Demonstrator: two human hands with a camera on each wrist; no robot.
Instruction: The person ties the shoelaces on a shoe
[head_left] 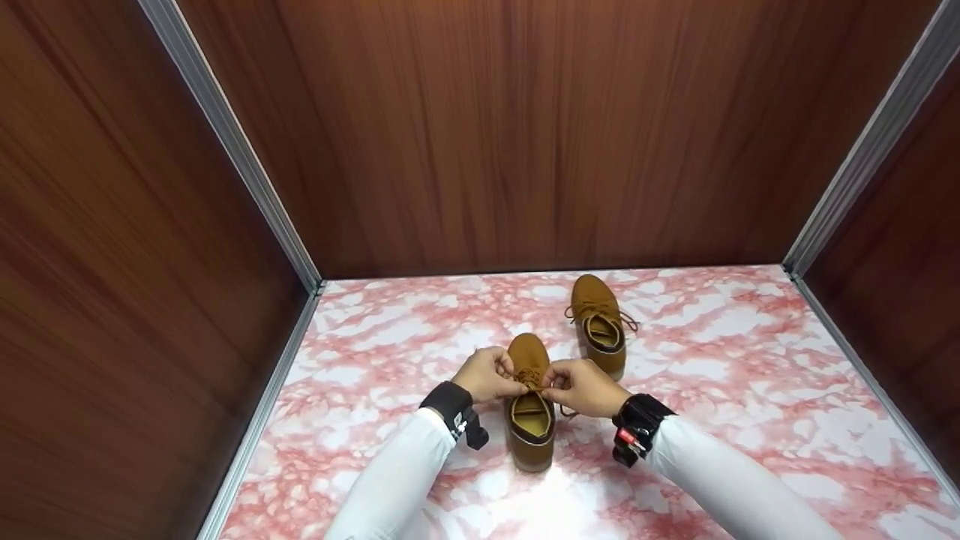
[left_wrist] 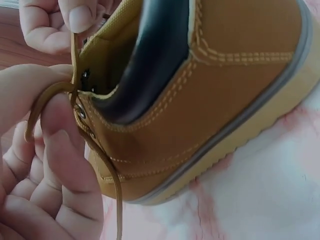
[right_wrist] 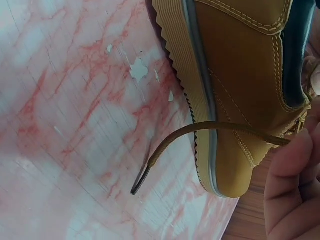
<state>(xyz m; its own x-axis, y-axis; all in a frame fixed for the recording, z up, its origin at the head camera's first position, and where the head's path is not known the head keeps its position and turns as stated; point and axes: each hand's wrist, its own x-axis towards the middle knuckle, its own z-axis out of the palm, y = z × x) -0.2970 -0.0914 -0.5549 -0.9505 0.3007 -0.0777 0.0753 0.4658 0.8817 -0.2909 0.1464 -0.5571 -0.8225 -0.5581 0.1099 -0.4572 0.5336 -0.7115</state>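
A tan lace-up shoe point(head_left: 529, 349) stands upright on the tabletop with its toe pointing away. Over its tongue my left hand point(head_left: 486, 376) pinches the brown shoelace point(left_wrist: 75, 55) between thumb and finger, with a bend of lace sticking out past the fingertips. From the right side, my right hand point(head_left: 589, 388) pinches another stretch of the lace close by. A free lace end with a dark tip point(right_wrist: 141, 180) hangs out beyond the right fingers, across the shoe's side. The dark padded collar point(left_wrist: 162, 55) and eyelets show in the left wrist view.
A matching tan shoe point(head_left: 592, 291) stands farther back to the right, its laces looping out at both sides. The red-and-white marbled tabletop point(head_left: 390, 352) lies under both shoes. Brown wood-grain panels point(head_left: 480, 135) with metal edge strips point(head_left: 247, 157) enclose it at the back and sides.
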